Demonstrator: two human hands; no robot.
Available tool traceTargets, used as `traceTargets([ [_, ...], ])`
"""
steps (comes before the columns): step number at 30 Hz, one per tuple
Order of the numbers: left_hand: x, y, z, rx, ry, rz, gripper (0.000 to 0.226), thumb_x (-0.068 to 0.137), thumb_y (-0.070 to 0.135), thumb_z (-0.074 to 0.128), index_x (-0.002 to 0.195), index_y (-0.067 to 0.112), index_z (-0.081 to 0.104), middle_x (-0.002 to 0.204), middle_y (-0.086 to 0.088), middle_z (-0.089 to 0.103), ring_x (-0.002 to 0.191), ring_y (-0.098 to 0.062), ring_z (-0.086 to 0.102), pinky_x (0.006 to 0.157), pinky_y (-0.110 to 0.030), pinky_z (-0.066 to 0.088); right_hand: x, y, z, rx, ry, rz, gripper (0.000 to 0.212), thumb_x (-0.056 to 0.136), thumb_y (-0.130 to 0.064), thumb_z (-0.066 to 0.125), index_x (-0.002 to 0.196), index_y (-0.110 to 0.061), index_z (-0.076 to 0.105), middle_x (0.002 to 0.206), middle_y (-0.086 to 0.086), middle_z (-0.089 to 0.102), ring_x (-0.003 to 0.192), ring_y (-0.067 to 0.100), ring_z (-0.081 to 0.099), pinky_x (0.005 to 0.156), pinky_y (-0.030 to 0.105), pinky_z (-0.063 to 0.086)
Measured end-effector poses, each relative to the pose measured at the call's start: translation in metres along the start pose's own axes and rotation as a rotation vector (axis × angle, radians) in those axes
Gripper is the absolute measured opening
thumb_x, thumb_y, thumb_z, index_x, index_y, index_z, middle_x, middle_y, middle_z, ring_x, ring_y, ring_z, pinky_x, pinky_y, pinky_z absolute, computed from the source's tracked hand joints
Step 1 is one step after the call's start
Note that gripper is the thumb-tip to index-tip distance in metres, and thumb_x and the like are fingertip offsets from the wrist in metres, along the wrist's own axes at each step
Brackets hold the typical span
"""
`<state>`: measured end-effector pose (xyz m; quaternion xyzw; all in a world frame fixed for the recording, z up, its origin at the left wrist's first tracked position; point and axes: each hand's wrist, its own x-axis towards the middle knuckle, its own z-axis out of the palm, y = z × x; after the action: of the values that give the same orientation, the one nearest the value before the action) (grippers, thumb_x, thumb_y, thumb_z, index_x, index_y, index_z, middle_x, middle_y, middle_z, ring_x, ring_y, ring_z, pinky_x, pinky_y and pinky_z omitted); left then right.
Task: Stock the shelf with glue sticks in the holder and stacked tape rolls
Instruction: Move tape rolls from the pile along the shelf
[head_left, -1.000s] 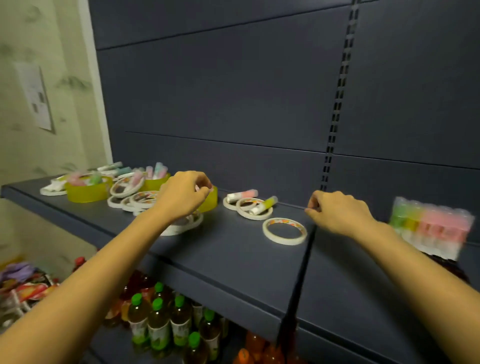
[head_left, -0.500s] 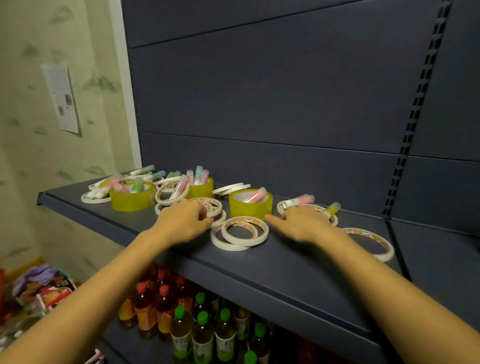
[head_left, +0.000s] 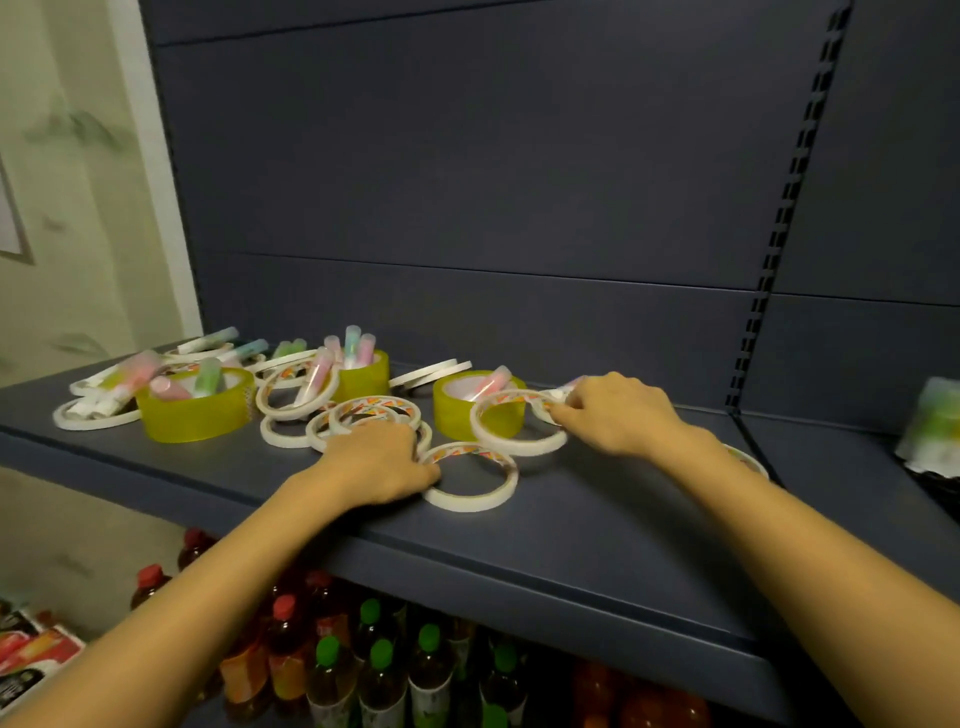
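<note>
Maybe half done. Some glue sticks (head_left: 358, 343) in yellow holders (head_left: 195, 418), several loose on shelf (head_left: 597, 525); tape rolls (head_left: 457, 501) mostly scattered, unstacked. Right hand (head_left: 618, 413) pinches a roll (head_left: 519, 447) (tilted, by a holder). Left hand (head_left: 379, 465) curled over front rolls, grip unclear.

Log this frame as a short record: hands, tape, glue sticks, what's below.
left hand: palm down on flat white rolls, thumb against near roll; grip unclear
right hand: pinches rim of raised roll
glue sticks: several standing in yellow rolls, others loose at far left
shelf: dark, stock gathered on its left part
below: bottles, green and red caps
</note>
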<state>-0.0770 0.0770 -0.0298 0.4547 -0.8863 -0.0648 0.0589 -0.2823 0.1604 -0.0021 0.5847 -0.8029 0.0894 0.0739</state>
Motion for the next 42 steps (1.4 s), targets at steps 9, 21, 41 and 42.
traceTargets([
  [9,0.013,0.065,-0.028,-0.010,0.333,0.148,0.041,0.092,0.044,0.044,0.064,0.016,0.055,0.080,-0.009,0.053,0.091,-0.033,0.059,0.070,-0.031,0.037,-0.063,0.090,-0.037,-0.056,0.097,0.259,0.041,0.096,-0.045,0.040,0.078,-0.019,0.067,0.079,0.006,0.059,0.074,0.027,0.052,0.059,0.029,0.034],
  [21,0.009,0.295,0.006,-0.044,0.227,0.504,0.040,0.092,0.043,0.046,0.084,0.012,0.070,0.087,-0.009,0.065,0.081,-0.029,0.055,0.069,-0.029,0.036,-0.235,0.257,-0.072,-0.116,0.167,0.650,0.044,0.097,-0.047,0.037,0.077,-0.017,0.062,0.092,0.011,0.062,0.095,0.035,0.059,0.068,0.031,0.037],
  [41,-0.131,0.655,0.067,-0.125,0.148,0.827,0.040,0.092,0.044,0.043,0.065,0.016,0.053,0.075,-0.004,0.054,0.082,-0.029,0.056,0.068,-0.030,0.038,-0.524,0.498,-0.135,-0.107,0.220,1.047,0.051,0.097,-0.049,0.036,0.089,-0.011,0.070,0.073,0.004,0.057,0.071,0.026,0.052,0.062,0.031,0.040],
  [42,-0.132,0.669,0.068,-0.125,0.135,0.837,0.041,0.092,0.044,0.043,0.061,0.018,0.049,0.069,-0.002,0.051,0.077,-0.027,0.054,0.066,-0.029,0.038,-0.531,0.506,-0.137,-0.109,0.228,1.058,0.052,0.097,-0.049,0.036,0.090,-0.011,0.070,0.070,0.002,0.055,0.070,0.026,0.052,0.061,0.031,0.040],
])
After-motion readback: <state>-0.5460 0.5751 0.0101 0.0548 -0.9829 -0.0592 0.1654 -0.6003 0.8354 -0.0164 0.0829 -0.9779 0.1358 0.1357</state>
